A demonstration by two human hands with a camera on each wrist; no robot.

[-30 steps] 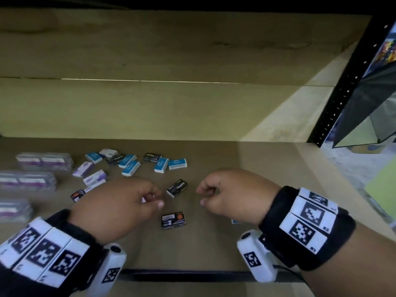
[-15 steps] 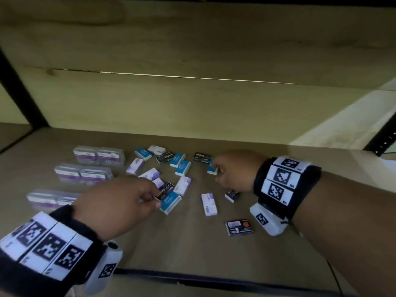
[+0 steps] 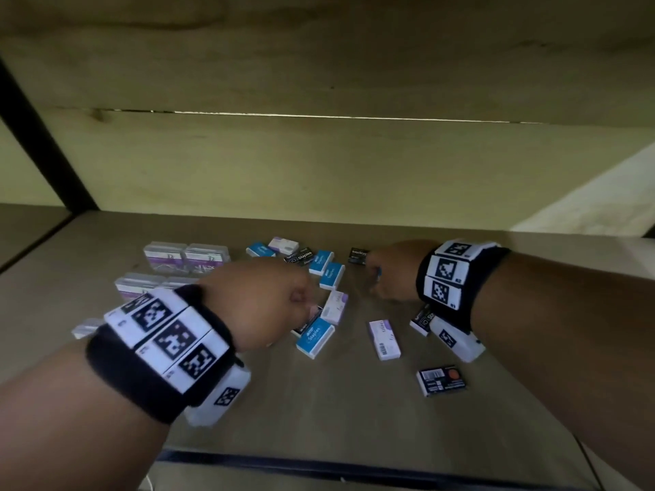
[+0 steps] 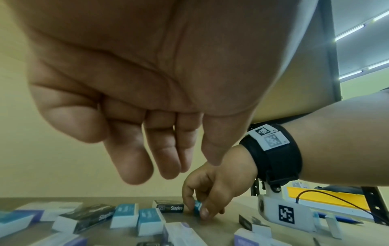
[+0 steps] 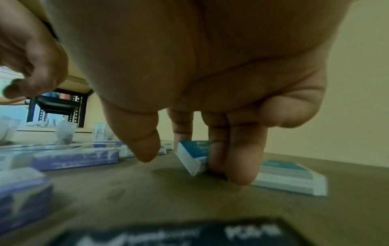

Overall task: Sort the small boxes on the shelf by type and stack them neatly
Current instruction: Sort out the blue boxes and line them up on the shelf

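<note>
Small blue (image 3: 331,276), purple-and-white (image 3: 384,340) and black (image 3: 441,380) boxes lie scattered on the wooden shelf (image 3: 319,412). My right hand (image 3: 375,278) reaches to the back of the group and pinches a blue box (image 5: 192,156), which stands tilted on one edge. The same blue box (image 4: 197,208) sits between that hand's fingertips in the left wrist view. My left hand (image 3: 308,310) hovers over a blue box (image 3: 315,336) and a black box half hidden beneath it. Its fingers (image 4: 134,166) hang loosely and hold nothing.
Clear plastic cases with purple labels (image 3: 186,255) stand in rows at the left, some hidden by my left forearm. A pale board closes the back of the shelf. A black upright (image 3: 42,143) runs at the far left. The shelf's dark front edge (image 3: 319,466) lies near me.
My right hand has reached from the front centre to the back and taken hold of a blue box. My left hand has moved forward over the middle boxes. The view has swung left.
</note>
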